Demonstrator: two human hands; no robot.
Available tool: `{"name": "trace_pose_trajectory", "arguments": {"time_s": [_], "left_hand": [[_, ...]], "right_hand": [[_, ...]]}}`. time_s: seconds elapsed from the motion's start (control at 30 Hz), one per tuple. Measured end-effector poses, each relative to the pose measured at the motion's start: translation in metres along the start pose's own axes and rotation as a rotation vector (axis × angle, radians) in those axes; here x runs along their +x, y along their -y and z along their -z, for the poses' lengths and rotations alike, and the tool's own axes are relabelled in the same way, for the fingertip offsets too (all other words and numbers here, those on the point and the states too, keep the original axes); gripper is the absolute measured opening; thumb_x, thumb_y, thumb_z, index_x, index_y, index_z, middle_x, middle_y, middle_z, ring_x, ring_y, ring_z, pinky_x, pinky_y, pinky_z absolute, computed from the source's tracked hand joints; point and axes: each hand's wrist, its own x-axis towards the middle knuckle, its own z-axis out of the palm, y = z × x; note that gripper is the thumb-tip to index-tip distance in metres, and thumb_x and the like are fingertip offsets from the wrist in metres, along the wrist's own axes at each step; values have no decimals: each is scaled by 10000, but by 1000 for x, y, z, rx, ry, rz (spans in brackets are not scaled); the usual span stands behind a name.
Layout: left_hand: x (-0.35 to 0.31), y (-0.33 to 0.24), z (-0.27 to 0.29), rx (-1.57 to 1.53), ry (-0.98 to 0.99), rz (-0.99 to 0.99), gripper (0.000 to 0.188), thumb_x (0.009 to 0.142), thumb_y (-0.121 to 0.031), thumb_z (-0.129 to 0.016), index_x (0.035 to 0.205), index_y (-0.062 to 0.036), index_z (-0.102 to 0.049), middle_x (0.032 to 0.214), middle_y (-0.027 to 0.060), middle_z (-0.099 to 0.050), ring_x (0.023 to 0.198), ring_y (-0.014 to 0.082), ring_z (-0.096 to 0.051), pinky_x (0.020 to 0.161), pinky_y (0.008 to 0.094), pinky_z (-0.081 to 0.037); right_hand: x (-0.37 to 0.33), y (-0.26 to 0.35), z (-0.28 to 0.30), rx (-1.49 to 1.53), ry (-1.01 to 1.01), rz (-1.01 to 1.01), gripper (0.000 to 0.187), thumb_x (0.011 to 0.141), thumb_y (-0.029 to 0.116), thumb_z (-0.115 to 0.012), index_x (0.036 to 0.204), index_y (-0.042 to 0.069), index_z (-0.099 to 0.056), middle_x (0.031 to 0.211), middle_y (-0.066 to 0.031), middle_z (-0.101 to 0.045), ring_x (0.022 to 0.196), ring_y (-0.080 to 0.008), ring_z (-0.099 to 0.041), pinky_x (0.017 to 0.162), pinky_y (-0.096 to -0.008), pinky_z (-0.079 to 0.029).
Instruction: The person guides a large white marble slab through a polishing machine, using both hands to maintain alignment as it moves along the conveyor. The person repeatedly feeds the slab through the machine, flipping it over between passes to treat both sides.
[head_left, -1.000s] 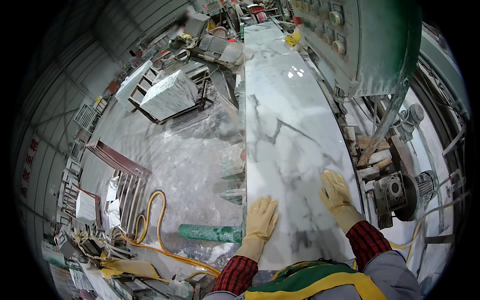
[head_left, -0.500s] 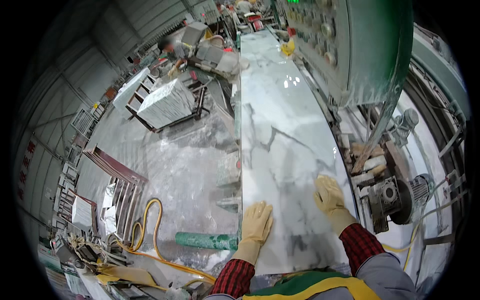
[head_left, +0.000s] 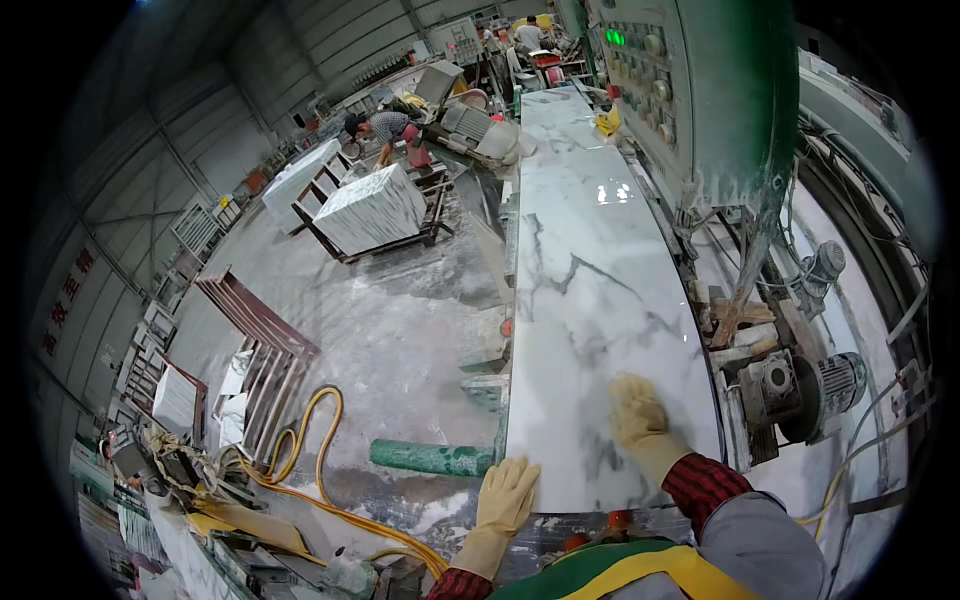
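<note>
A long polished white marble-look slab (head_left: 610, 300) with grey veins lies on a line of machinery, stretching away from me. My left hand (head_left: 507, 495), in a cream rubber glove, is at the slab's near left corner, fingers stretched out and the fingertips at its edge. My right hand (head_left: 640, 418), gloved the same, rests flat on the slab's top right of the middle, slightly blurred. Neither hand grips anything. Just past the near edge, a red-orange round piece (head_left: 619, 520) shows on the frame.
A green control cabinet (head_left: 735, 100) overhangs the right side, with a motor (head_left: 815, 390) below it. To the left are a green pipe (head_left: 430, 457), a yellow hose (head_left: 325, 440), a metal rack (head_left: 265, 340) and stacked slabs (head_left: 370, 212). A person (head_left: 390, 130) bends over farther off.
The view has shifted, and the slab's near edge now shows plainly. My left hand has gone from the slab's top to its corner. My right hand has moved inward from the right edge.
</note>
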Motion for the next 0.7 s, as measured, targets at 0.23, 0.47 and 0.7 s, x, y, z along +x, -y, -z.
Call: {"name": "trace_pose_trajectory", "arguments": {"time_s": [0.23,0.47,0.7], "left_hand": [[-50,19,7,-112,-94,202,432,1052,-80,-712,1480,-44,-669,1440,234,-696,1286,489,-653,1081,562,-518],[2,-3,9,-227,-89,64,345,1074,-132,-638,1403,-30,-667,1233,207,-661,1136,453,-633,956,539,-494],[34,-6,-37,-132,-77,-116,422,1059,-189,-701,1475,-120,-687,1469,188,-685,1343,440,-631,1167,582,-457]], "right_hand": [[-42,172,-30,330,40,392,581,1013,359,-726,1491,36,-667,1464,-226,-701,1368,-437,-660,1237,-545,-486],[-48,158,-13,484,69,631,570,1045,317,-684,1525,11,-650,1436,-201,-709,1379,-396,-653,1245,-512,-487],[-81,72,77,179,517,494,494,1067,282,-614,1489,31,-661,1430,-167,-696,1409,-375,-627,1235,-469,-486]]}}
